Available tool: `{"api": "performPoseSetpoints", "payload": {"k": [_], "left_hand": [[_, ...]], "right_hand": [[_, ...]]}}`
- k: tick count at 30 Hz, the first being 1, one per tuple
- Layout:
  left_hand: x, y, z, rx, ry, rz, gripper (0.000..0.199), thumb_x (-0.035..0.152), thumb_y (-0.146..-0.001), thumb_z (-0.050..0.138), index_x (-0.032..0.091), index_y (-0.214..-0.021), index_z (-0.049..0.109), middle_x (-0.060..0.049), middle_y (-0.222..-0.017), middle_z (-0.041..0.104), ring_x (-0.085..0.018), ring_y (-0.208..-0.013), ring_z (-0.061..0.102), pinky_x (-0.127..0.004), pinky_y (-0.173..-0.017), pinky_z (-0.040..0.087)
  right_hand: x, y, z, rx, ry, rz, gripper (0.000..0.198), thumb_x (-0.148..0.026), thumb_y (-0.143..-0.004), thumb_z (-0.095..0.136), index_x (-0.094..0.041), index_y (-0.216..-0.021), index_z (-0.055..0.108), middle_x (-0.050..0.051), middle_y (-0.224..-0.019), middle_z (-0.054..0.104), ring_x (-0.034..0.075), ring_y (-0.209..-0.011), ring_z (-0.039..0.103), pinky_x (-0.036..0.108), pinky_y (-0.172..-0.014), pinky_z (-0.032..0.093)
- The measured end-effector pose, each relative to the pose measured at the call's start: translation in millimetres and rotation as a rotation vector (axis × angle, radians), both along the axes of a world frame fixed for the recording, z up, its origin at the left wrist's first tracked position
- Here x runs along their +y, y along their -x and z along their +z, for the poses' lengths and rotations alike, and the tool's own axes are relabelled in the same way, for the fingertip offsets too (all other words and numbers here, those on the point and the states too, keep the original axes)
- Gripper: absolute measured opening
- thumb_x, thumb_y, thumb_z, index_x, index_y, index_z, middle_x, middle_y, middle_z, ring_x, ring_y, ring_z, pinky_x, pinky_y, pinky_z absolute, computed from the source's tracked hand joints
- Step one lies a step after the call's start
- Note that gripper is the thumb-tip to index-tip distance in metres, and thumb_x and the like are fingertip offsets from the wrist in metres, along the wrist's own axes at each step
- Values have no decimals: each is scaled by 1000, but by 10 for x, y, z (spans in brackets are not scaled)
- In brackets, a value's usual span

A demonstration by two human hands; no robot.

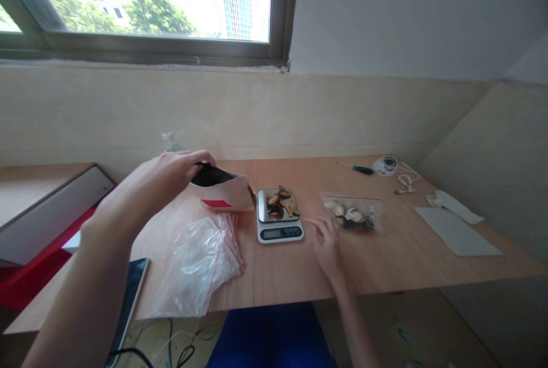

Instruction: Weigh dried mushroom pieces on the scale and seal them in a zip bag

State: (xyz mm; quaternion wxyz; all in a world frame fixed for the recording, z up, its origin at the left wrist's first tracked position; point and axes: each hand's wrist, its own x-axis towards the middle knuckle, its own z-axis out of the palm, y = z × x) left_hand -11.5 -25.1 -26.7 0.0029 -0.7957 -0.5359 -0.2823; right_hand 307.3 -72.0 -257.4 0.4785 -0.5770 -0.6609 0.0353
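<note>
My left hand (182, 164) pinches the upper left rim of a pale package (229, 194) with a red label and a dark inside. The package lies tilted on the table, its mouth facing up and left. Just right of it stands a small digital kitchen scale (280, 234), with several dried brown pieces (282, 202) on its steel plate; the display's reading is too faint to make out. My right hand (326, 242) rests at the scale's right side, fingers loosely extended, holding nothing. Beside it lies a zip bag (355, 214) with light and dark pieces inside.
A stack of clear zip bags (201, 265) lies in front of the package. Toward the right are a screwdriver (363, 170), a white dome camera (385, 165) with its cable, and a white sheet (458, 231). A tablet-like device (132, 294) sits at the left front edge.
</note>
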Motion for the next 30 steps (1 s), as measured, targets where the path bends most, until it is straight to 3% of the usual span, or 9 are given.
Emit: {"api": "performPoseSetpoints", "payload": {"k": [2,4,7,11,14,19,23,30], "left_hand": [[-168,-129,57,-25,-114,13,27,29,-86,45,25,-104,65,-4,-99,68,-19,-80,61,-35,-77,45],[-310,-306,-45,-288,-64,-51,27,33,-87,48,26,-108,62,-3,-103,68,-17,-83,63,-30,-76,48],[-427,-558,-428,-695,246,-222,28,36,-84,54,23,-108,61,-4,-99,69,-17,-82,64,-27,-70,51],[-451,-743,-966,-984,479,-170,33,39,-82,56,21,-108,62,-7,-101,70,-20,-91,65,-28,-72,54],[-435,-786,-1208,-1097,554,-147,34,39,-80,59,20,-108,64,-8,-110,68,-22,-99,64,-29,-77,54],[-347,-777,-1466,-1167,592,-131,35,37,-78,61,18,-107,65,-8,-113,67,-23,-104,62,-31,-82,53],[-205,-786,-1696,-1071,543,-76,34,36,-78,59,14,-103,66,-11,-106,69,-23,-96,65,-34,-81,53],[103,-1037,-1944,-863,413,46,28,29,-74,62,16,-99,62,-8,-83,70,-22,-79,67,-35,-74,51]], "right_hand": [[93,231,95,-22,23,84,26,-21,-90,40,-23,-105,62,9,-104,59,23,-101,53,41,-89,41],[210,436,177,-63,36,134,29,-20,-89,42,-22,-113,58,10,-110,57,25,-104,51,42,-90,41],[382,631,250,-137,29,166,33,-19,-87,45,-23,-118,56,10,-117,56,27,-109,49,44,-91,39],[510,675,262,-199,22,194,35,-17,-86,46,-26,-118,56,8,-119,56,27,-107,49,44,-90,39],[543,643,258,-276,56,227,36,-15,-86,47,-27,-119,55,6,-120,59,28,-104,49,44,-86,39],[554,638,277,-314,102,247,28,-16,-86,50,-24,-110,60,6,-107,66,28,-99,52,43,-81,40],[451,577,295,-235,52,225,24,-25,-87,52,-24,-110,60,6,-106,67,27,-100,54,41,-82,40],[114,103,250,-94,-8,-8,31,-39,-87,51,-23,-111,60,7,-99,67,24,-93,57,39,-85,41]]}}
